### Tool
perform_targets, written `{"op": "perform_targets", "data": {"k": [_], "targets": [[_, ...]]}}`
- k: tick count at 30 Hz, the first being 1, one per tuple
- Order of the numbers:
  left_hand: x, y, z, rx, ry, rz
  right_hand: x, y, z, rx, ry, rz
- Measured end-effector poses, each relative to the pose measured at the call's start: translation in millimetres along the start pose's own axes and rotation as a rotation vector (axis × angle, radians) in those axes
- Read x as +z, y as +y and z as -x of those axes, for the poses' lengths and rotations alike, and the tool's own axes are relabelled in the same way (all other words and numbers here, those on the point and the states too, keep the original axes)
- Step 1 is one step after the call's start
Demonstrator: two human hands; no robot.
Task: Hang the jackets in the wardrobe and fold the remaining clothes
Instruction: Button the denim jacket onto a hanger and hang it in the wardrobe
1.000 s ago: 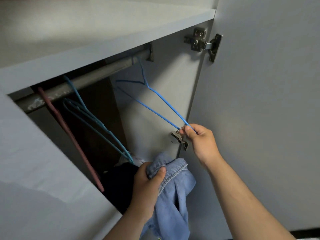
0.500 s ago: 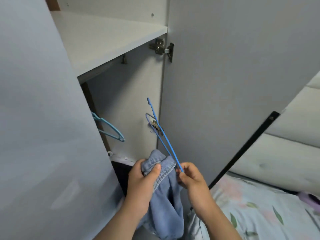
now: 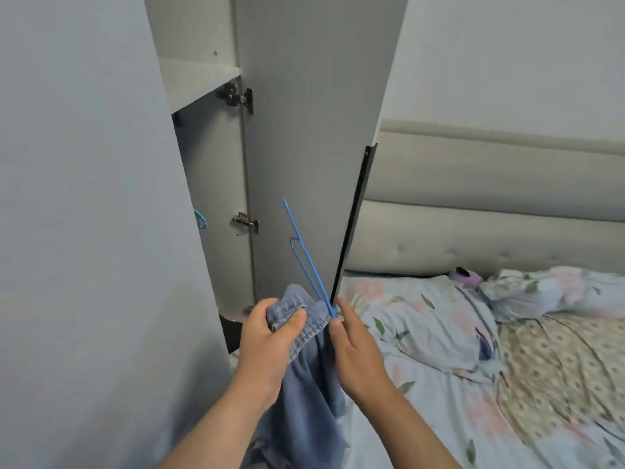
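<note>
Two hands are up in front of the open grey wardrobe door (image 3: pixel 314 130). The left hand (image 3: pixel 270 340) bunches one light blue denim jacket (image 3: pixel 304 384) by its collar, just below that door; the rest of the jacket hangs down between the forearms, cut off at the bottom edge. The right hand (image 3: pixel 355 346) pinches the lower end of one thin blue wire hanger (image 3: pixel 306 262), which slants up across the door. A second, teal hanger (image 3: pixel 201 220) peeks out inside the wardrobe, mostly hidden. Right of the door lies a bed with floral bedding (image 3: pixel 456 350) and a padded beige headboard (image 3: pixel 490 211). A small purple thing (image 3: pixel 465 275) by the headboard is too blurred to identify.
</note>
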State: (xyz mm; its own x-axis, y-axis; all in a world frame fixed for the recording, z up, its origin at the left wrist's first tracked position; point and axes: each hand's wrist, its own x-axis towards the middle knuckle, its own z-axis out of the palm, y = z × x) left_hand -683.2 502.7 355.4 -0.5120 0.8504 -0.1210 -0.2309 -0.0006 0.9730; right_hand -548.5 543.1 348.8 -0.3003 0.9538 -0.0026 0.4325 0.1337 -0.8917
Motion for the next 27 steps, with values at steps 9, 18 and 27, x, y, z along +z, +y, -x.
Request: {"op": "perform_targets", "data": {"k": [9,18,27], "targets": [[40.4,-12.8,70.2,-0.070,-0.219,-0.047,-64.8,34.3,109.5,0.165,0.051,-0.090],[122.8,-30.9,84.4,-0.104,-0.393,-0.075,-134.9,76.5,134.0,0.455,0.600,-0.293],[209.0,-25.9,91.7,-0.054,-0.489,-0.074,-177.4,58.0,108.8,0.304,0.487,-0.456]]}}
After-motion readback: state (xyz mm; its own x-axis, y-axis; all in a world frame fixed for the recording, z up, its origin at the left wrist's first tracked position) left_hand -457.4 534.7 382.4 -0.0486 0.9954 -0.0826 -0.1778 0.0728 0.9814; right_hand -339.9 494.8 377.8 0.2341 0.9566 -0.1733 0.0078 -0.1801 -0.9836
